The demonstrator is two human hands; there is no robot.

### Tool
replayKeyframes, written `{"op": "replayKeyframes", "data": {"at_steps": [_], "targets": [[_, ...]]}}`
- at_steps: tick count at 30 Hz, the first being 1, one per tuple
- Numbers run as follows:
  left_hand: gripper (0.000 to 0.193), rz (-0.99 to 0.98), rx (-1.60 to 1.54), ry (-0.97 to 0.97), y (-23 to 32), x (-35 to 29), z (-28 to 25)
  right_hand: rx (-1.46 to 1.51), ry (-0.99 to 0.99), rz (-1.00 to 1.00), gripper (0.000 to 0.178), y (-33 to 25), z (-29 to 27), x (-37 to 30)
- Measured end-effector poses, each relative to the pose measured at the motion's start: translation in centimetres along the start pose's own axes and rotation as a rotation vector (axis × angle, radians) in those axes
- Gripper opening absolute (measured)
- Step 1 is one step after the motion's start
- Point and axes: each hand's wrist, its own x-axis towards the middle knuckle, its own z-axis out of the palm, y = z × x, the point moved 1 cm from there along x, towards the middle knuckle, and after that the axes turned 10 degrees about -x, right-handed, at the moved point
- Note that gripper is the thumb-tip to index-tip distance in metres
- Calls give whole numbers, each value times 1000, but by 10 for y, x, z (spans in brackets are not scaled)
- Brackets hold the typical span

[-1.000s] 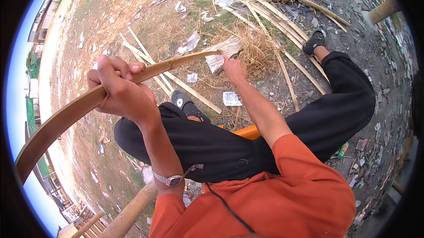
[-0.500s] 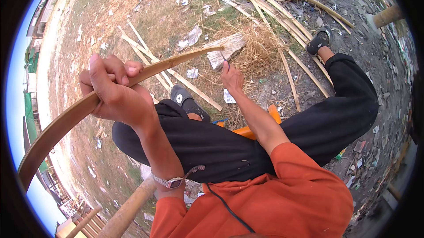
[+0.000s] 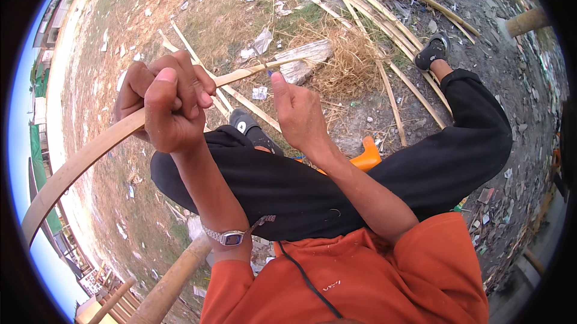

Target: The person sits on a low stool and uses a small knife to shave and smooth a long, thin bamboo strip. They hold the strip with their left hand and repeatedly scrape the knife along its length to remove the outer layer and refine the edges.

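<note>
the left hand (image 3: pixel 171 101) is up in front of the left side of the body, its fingers curled tight around a long, bent strip (image 3: pixel 90 154). the strip runs from the lower left, through that fist, and out to a narrow tip that shows over a pale block (image 3: pixel 311 62) on the ground. the right hand (image 3: pixel 303 119) is close by, its fingers folded in on a small knife (image 3: pixel 268 70); the handle is mostly hidden, but a thin, dark blade shows past the thumb and meets the strip short of its tip.

a watch (image 3: pixel 231 238) sits on the left wrist. straw (image 3: pixel 348 71) lies just beside the block, and loose sticks (image 3: pixel 389 98) lie on the ground beyond and to the right. the legs, in black trousers (image 3: pixel 427 137), are spread apart, with part of an orange thing (image 3: pixel 366 157) showing between them.
</note>
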Motion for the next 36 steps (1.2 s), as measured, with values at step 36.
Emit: {"op": "replayKeyframes", "data": {"at_steps": [36], "targets": [[30, 84, 27, 182, -1, -13, 19, -129, 85, 123, 64, 52, 35, 5]]}}
